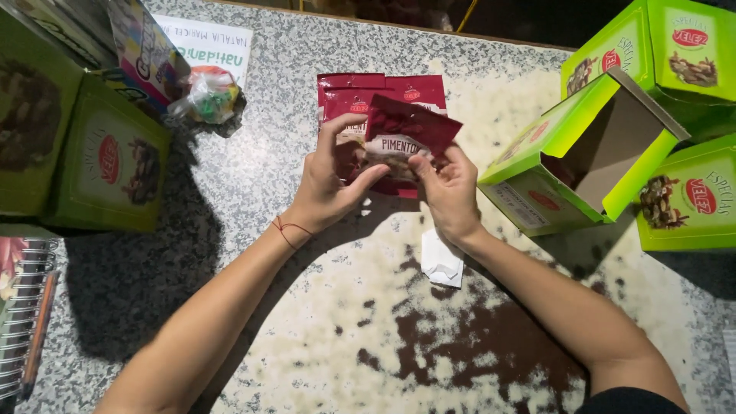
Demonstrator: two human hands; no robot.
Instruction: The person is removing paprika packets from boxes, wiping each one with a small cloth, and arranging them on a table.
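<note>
My left hand point(328, 188) and my right hand point(448, 192) both hold a small dark red spice sachet point(406, 130) above the speckled stone counter point(322, 322). Thumb and fingers of each hand pinch its lower edge. More red sachets point(360, 96) of the same kind lie flat on the counter just behind it, partly hidden by my left hand. A thin red string circles my left wrist.
An open green carton point(590, 153) lies on its side to the right, with closed green cartons point(686, 195) around it. More green boxes point(111, 165) stand at the left. A knotted plastic bag point(207, 96), a spiral notebook point(23, 307) and a white paper scrap point(442, 261) are nearby.
</note>
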